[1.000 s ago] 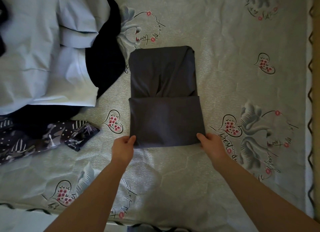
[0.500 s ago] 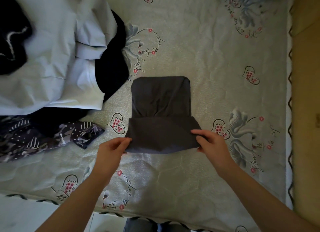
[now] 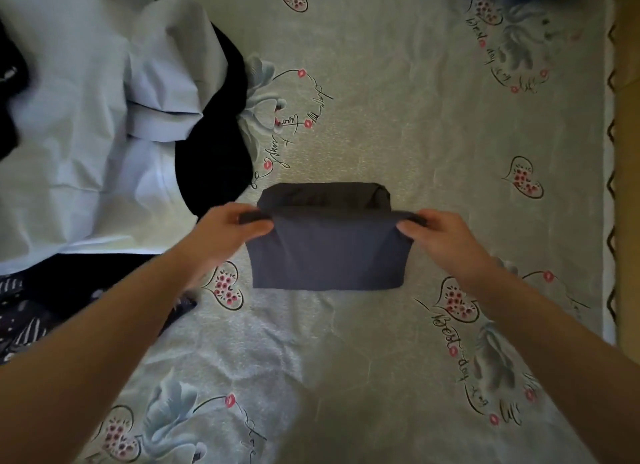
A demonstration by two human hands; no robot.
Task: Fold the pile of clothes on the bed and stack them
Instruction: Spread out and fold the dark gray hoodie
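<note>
Both hands have carried the near flap of the grey garment (image 3: 327, 252) up and over toward its far edge.

Left hand (image 3: 230, 229) and right hand (image 3: 438, 235) each pinch a corner of the raised fold — fingers curled round the cloth — while the garment lies mid-bed on the printed sheet (image 3: 433, 134), beside the unfolded pile (image 3: 104, 124). To finish well, lay the edge level with the far edge — seemingly a little short yet — then smooth flat before stacking.

Matt grey cloth garment (image 3: 327, 252) on printed bedsheet (image 3: 398, 134).
</note>
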